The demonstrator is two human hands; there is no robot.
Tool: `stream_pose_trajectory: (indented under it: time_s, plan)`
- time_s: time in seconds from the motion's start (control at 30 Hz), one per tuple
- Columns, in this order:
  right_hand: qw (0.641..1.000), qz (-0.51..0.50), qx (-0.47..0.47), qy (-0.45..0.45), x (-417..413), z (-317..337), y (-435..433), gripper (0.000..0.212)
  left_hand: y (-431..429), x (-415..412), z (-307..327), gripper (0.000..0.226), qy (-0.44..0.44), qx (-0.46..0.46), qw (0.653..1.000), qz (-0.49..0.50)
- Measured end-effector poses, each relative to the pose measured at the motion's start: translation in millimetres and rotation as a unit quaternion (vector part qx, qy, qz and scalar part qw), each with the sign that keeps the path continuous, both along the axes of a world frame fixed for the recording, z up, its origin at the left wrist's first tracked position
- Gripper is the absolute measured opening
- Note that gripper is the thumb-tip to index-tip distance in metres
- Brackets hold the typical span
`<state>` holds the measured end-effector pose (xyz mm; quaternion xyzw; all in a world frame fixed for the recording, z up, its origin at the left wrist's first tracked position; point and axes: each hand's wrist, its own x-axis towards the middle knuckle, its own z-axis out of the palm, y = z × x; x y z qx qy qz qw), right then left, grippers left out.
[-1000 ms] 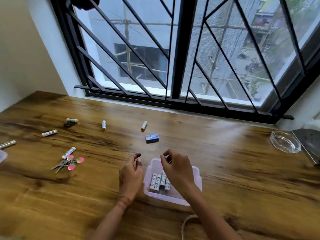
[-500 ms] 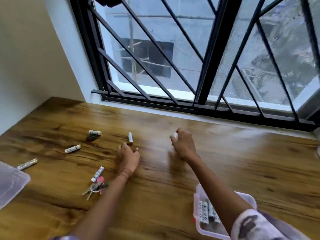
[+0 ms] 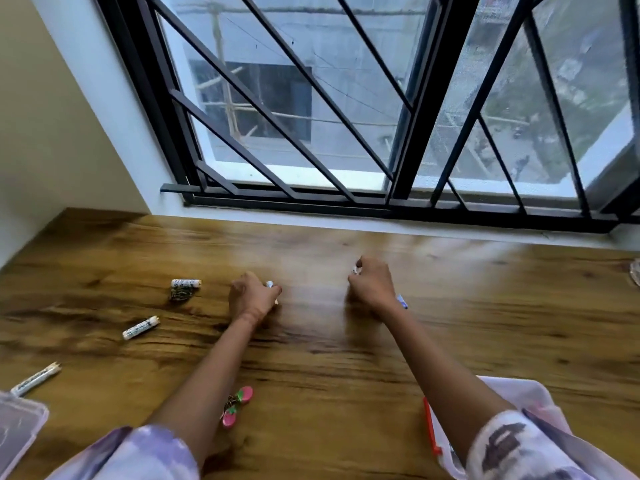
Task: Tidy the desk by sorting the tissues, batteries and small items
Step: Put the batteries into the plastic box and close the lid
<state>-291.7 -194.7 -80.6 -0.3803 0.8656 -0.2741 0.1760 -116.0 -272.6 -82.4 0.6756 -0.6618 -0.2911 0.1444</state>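
The left hand [image 3: 254,299] was curled, knuckles up, low over the worktop [image 3: 329,358]. It gripped a battery [image 3: 269,284], and only the white tip showed past the fingers. The right hand [image 3: 372,285], apart from it on the window side, was closed round a second battery [image 3: 355,270], whose printed end alone was visible. A small blue-and-white item [image 3: 401,302] lay just beside the right wrist, partly hidden by it.

Left of the left hand, a third battery [image 3: 186,283] lay touching a dark bundle [image 3: 180,294] that I could not identify. A fourth battery [image 3: 141,328] lay nearer the front, and a fifth battery [image 3: 34,379] farther left, near the corner of a clear plastic box [image 3: 17,424].

A key ring with pink charms [image 3: 239,405] lay beside the left forearm. A pale plastic tub [image 3: 519,389] with an orange clasp [image 3: 431,431] sat under the right forearm, its contents hidden by the sleeve. A black window grille [image 3: 311,150] ran along the far edge.
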Motion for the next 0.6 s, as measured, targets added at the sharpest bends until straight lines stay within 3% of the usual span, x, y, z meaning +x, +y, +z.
stream_pose_trajectory:
  time_s: [0.13,0.27,0.33,0.4,0.5,0.6]
  plan:
    - [0.997,-0.006,-0.050,-0.054,5.5,3.8,16.7,0.022,16.3,-3.6,5.0,0.042,-0.064,-0.010,0.996,-0.057]
    - [0.988,-0.014,-0.087,-0.129,6.4,16.1,45.3,0.025,44.4,-13.1,17.0,0.035,-0.050,0.014,0.996,-0.077]
    - [0.980,-0.009,-0.096,-0.172,3.3,26.5,63.1,0.027,63.9,-21.2,22.5,0.028,0.004,0.030,0.996,-0.080]
    - [0.974,-0.002,-0.108,-0.199,-1.0,37.1,84.6,0.027,86.2,-33.8,25.5,0.023,0.122,0.081,0.986,-0.074]
    - [0.961,-0.014,-0.120,-0.247,-10.9,49.4,119.0,0.026,124.2,-54.8,34.2,0.020,0.315,0.185,0.930,-0.052]
    - [0.923,-0.017,-0.129,-0.362,-20.3,58.6,159.2,0.018,167.2,-72.6,45.2,0.021,0.358,0.205,0.905,-0.107]
